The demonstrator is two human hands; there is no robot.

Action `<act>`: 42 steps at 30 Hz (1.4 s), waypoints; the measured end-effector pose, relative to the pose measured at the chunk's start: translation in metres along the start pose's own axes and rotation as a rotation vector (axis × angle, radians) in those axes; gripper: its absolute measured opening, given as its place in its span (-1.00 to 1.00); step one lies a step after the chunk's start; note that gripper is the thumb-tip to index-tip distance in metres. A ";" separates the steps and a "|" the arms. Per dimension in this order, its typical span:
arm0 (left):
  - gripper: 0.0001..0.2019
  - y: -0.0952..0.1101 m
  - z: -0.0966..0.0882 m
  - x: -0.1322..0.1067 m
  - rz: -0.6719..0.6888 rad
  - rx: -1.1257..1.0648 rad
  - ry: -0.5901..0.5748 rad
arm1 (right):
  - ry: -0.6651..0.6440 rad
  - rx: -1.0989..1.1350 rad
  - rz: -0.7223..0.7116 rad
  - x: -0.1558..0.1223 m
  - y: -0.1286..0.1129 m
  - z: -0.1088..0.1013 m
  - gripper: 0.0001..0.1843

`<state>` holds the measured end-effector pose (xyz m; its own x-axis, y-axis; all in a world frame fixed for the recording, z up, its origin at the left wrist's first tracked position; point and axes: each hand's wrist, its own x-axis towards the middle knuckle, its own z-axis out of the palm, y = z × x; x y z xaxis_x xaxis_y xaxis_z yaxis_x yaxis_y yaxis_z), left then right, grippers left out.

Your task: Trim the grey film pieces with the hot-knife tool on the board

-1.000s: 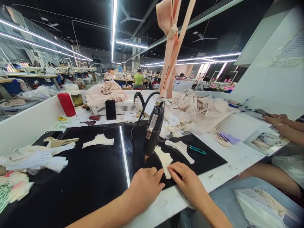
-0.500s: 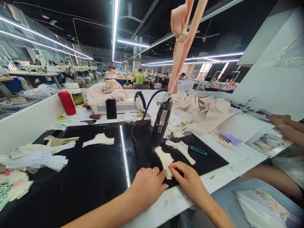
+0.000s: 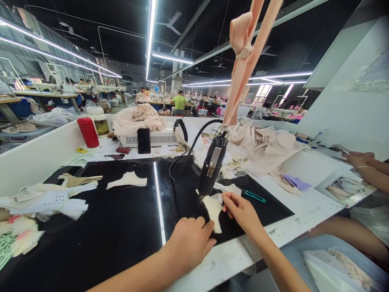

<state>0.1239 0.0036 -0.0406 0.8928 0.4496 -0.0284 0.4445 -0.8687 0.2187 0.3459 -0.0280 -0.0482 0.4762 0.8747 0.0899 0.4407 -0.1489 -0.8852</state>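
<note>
A cream fabric piece [image 3: 213,209] with curved edges lies on the black mat [image 3: 121,223]. My left hand [image 3: 193,239] rests at its lower left edge, fingers curled, the index fingertip holding it down. At its upper right edge my right hand [image 3: 240,211] is closed, thumb and index finger pinched on the cloth; a small pale bit shows at those fingertips. Over the piece hangs a black handheld tool [image 3: 212,164], its pointed tip close to the upper left edge. Behind my right hand lies another white fabric piece [image 3: 227,187], partly hidden, beside teal thread snips [image 3: 254,196].
One more cut piece [image 3: 127,180] lies farther back on the mat. Fabric stacks [image 3: 48,200] stand left. A phone [image 3: 144,140], red bottle [image 3: 88,132] and beige fabric heap [image 3: 264,140] line the back. A peach strap [image 3: 240,81] suspends the tool. A co-worker's hands [image 3: 361,159] are at right.
My right hand has moved up along the fabric piece's right edge, away from my left hand. The view has shifted slightly; my left hand stays at the lower left edge.
</note>
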 end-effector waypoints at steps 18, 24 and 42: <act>-0.62 -0.006 -0.002 -0.004 0.020 -0.242 0.023 | 0.244 0.055 -0.572 -0.030 -0.054 -0.018 -0.76; -0.59 -0.039 -0.009 -0.020 -0.109 -0.882 -0.001 | 0.002 -0.020 -0.756 -0.083 -0.049 -0.003 -0.82; -0.50 -0.077 -0.038 -0.080 -0.444 -1.585 0.042 | -0.327 0.642 0.262 -0.113 -0.060 0.083 -0.34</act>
<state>0.0151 0.0425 -0.0183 0.7098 0.6179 -0.3382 0.1119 0.3751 0.9202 0.2028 -0.0797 -0.0431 0.2107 0.9545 -0.2110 -0.2320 -0.1608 -0.9593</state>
